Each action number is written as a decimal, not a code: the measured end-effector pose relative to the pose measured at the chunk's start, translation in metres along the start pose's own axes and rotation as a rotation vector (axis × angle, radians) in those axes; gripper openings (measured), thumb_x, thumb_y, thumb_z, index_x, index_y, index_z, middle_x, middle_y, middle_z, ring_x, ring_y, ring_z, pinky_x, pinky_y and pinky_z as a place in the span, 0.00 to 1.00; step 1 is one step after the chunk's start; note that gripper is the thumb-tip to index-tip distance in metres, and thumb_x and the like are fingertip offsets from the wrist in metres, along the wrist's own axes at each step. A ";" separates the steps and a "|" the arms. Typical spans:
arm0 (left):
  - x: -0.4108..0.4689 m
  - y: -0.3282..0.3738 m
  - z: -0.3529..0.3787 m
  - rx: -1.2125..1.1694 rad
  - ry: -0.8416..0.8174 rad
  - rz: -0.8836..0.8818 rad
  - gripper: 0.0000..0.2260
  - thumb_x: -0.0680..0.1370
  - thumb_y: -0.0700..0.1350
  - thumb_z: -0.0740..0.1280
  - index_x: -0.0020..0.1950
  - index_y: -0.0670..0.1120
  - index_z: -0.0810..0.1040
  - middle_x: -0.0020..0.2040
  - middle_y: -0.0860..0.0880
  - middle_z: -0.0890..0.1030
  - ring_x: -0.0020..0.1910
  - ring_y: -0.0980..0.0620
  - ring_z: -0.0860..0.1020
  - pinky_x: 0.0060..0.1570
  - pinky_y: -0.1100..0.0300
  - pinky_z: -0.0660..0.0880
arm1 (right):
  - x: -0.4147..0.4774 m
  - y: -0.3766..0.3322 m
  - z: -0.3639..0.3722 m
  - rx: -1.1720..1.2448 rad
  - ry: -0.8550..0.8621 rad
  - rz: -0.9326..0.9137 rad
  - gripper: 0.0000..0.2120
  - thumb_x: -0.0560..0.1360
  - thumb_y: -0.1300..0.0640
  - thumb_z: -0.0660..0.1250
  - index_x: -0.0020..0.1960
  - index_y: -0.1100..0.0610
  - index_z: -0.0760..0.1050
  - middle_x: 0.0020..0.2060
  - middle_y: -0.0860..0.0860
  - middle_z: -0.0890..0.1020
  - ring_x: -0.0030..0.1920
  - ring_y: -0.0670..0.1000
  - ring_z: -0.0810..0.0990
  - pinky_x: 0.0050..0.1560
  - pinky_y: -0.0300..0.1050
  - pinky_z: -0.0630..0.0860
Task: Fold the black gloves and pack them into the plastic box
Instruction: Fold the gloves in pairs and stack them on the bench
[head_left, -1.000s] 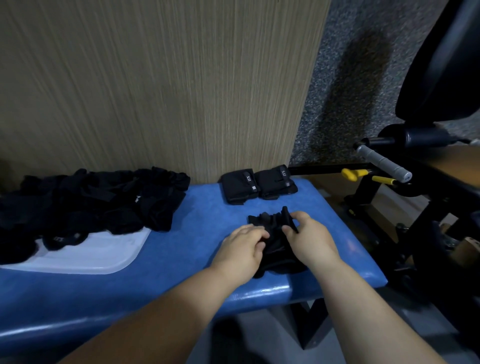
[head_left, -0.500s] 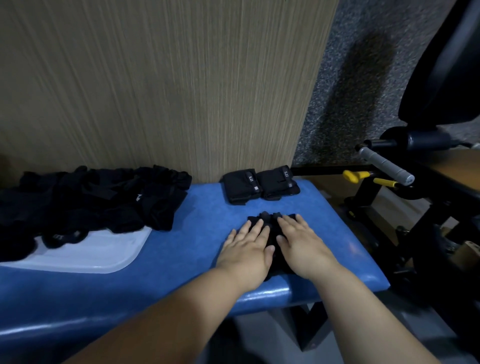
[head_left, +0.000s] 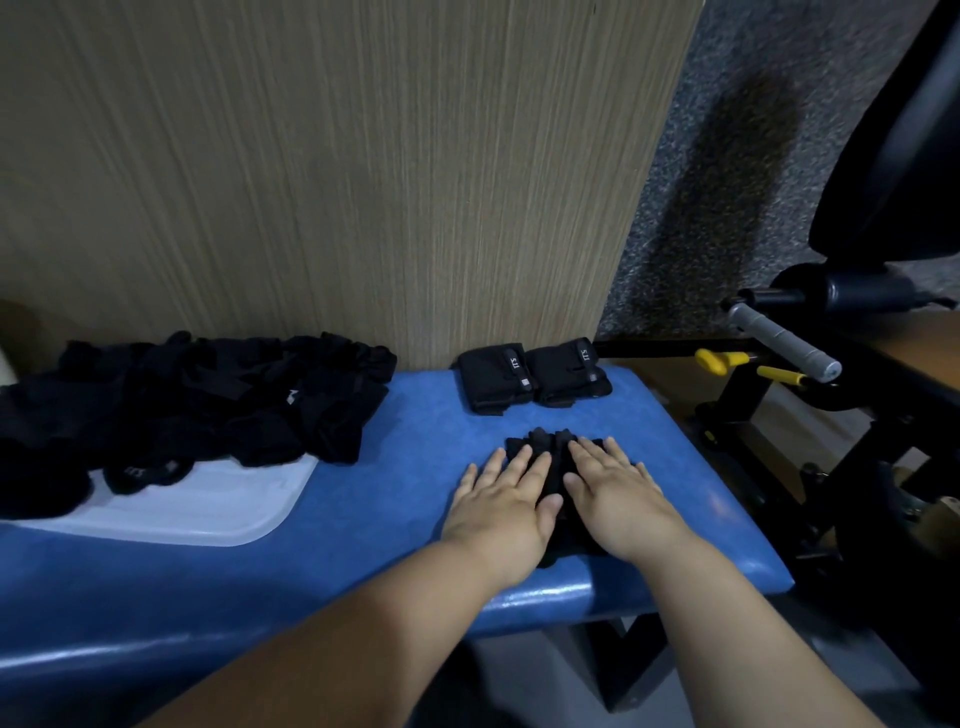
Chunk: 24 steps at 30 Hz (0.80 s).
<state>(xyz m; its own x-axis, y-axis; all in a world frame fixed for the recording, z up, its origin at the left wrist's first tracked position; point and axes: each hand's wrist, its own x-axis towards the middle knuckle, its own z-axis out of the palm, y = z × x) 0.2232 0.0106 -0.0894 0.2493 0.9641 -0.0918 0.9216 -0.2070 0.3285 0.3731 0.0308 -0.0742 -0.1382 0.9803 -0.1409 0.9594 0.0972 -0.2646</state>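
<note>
A black glove (head_left: 551, 451) lies flat on the blue padded bench (head_left: 415, 467) near its right front edge. My left hand (head_left: 501, 499) and my right hand (head_left: 615, 493) press on it side by side with straight fingers, covering most of it. Two folded black gloves (head_left: 532, 375) sit next to each other at the back of the bench by the wall. A heap of unfolded black gloves (head_left: 197, 400) lies at the left, partly on a white plastic lid or tray (head_left: 208, 504).
A wood-grain wall panel (head_left: 363, 182) stands right behind the bench. To the right is black gym equipment with a grey handle (head_left: 779, 340) and yellow knobs (head_left: 727, 359). The bench ends just right of my right hand.
A second ago both hands were gripping and bunching the glove. Since then they have flattened out on it and now press it down; little has moved in the last half second.
</note>
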 end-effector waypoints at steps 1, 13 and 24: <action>-0.001 -0.002 -0.001 -0.045 0.032 0.014 0.25 0.83 0.57 0.46 0.79 0.55 0.45 0.79 0.56 0.45 0.78 0.54 0.42 0.76 0.53 0.39 | 0.000 -0.002 -0.003 0.021 0.032 0.000 0.25 0.83 0.48 0.47 0.79 0.51 0.50 0.78 0.44 0.51 0.78 0.48 0.42 0.76 0.50 0.42; -0.042 -0.083 -0.033 -0.146 0.613 -0.091 0.12 0.79 0.46 0.62 0.61 0.47 0.75 0.59 0.50 0.77 0.60 0.46 0.72 0.60 0.51 0.69 | 0.011 -0.091 0.000 0.298 0.231 -0.225 0.19 0.82 0.51 0.54 0.71 0.54 0.69 0.67 0.53 0.73 0.68 0.53 0.69 0.68 0.43 0.63; -0.069 -0.150 -0.053 -0.217 0.739 -0.279 0.15 0.76 0.39 0.66 0.63 0.42 0.72 0.62 0.46 0.74 0.58 0.44 0.70 0.58 0.51 0.69 | 0.027 -0.177 0.033 0.623 0.041 -0.240 0.21 0.81 0.52 0.59 0.74 0.51 0.65 0.68 0.51 0.73 0.65 0.49 0.72 0.63 0.38 0.66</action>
<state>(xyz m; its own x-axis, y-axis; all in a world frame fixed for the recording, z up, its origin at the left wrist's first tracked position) 0.0523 -0.0158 -0.0821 -0.3113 0.8520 0.4209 0.8234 0.0207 0.5671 0.1914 0.0341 -0.0625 -0.3088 0.9508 0.0242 0.5800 0.2084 -0.7875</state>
